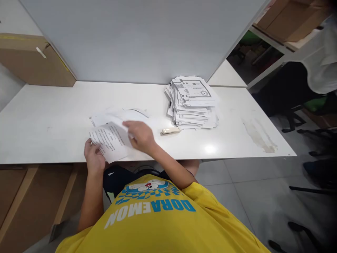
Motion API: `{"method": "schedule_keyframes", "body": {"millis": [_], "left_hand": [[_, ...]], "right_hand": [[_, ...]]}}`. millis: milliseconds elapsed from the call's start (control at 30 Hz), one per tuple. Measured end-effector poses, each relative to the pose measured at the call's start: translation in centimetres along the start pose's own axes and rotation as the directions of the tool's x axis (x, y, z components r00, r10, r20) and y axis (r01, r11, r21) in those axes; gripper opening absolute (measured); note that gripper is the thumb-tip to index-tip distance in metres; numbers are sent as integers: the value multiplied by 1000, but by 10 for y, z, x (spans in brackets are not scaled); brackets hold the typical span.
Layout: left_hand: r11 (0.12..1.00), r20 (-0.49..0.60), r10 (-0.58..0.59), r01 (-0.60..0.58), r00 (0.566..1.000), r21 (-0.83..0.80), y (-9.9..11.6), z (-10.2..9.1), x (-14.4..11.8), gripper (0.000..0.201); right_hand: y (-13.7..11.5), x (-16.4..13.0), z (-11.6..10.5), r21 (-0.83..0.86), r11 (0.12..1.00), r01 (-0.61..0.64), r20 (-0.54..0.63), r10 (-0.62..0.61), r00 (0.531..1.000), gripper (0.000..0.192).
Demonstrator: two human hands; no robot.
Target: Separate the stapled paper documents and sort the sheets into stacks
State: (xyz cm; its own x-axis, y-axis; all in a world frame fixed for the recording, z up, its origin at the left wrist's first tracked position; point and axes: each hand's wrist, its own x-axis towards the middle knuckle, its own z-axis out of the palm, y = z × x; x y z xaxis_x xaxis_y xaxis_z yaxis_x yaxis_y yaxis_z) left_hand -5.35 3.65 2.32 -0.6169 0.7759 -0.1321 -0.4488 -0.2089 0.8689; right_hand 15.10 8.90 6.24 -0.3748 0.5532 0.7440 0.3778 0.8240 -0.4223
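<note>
Pinching printed sheets [112, 140] by lower-left edge, left of frame ctr: wearer's L hand [94, 156]. R hand [142, 135] part-curled over them, blurred; can't tell if gripping. Sheets prob. light, floppy, easily creased; best held at edges.

left hand [94, 157] grips printed sheet [112, 141] | right hand [141, 136] just beside it | stapler [170, 130] near paper stack [194, 105]

- I take this for an office: desk [58, 123], grey partition [144, 42].
- I see printed sheets [112, 142] on the left, a paper stack [193, 103] and stapler [170, 131] right of them.
- I spot a box [39, 65] far left, black chairs [286, 86] right, tiled floor [218, 189].
</note>
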Motion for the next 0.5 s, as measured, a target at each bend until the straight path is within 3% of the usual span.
{"method": "schedule_keyframes", "body": {"millis": [67, 133, 233, 300, 367, 433, 467, 500], "left_hand": [[996, 26, -67, 69, 997, -53, -4, 14, -7, 36], [989, 73, -90, 97, 993, -107, -7, 26, -14, 24], [991, 132, -98, 110, 986, -80, -11, 36, -20, 26], [994, 117, -106, 104, 987, 18, -14, 36, -20, 30], [988, 99, -115, 103, 988, 115, -17, 32, -18, 37], [979, 106, -126, 107, 986, 174, -17, 27, -15, 38], [976, 121, -128, 103, 984, 191, -16, 25, -14, 36], [974, 143, -123, 92, 982, 205, -15, 22, -14, 34]], "right_hand": [[-11, -10, 16, -50, 995, 87, 206, -75, 976, 18], [-18, -22, 32, -84, 989, 124, 377, -84, 922, 17], [-23, -36, 45, -96, 984, 151, 508, -82, 857, 17], [-24, -40, 42, -53, 987, 153, 526, -102, 844, 17], [-25, -40, 33, 31, 996, 78, 505, -83, 859, 15], [-23, -37, 19, 103, 986, -134, 415, 80, 906, 24], [-20, -35, 10, 120, 954, -276, 341, 221, 913, 29], [-15, -33, 2, 128, 899, -418, 255, 378, 890, 33]]}}
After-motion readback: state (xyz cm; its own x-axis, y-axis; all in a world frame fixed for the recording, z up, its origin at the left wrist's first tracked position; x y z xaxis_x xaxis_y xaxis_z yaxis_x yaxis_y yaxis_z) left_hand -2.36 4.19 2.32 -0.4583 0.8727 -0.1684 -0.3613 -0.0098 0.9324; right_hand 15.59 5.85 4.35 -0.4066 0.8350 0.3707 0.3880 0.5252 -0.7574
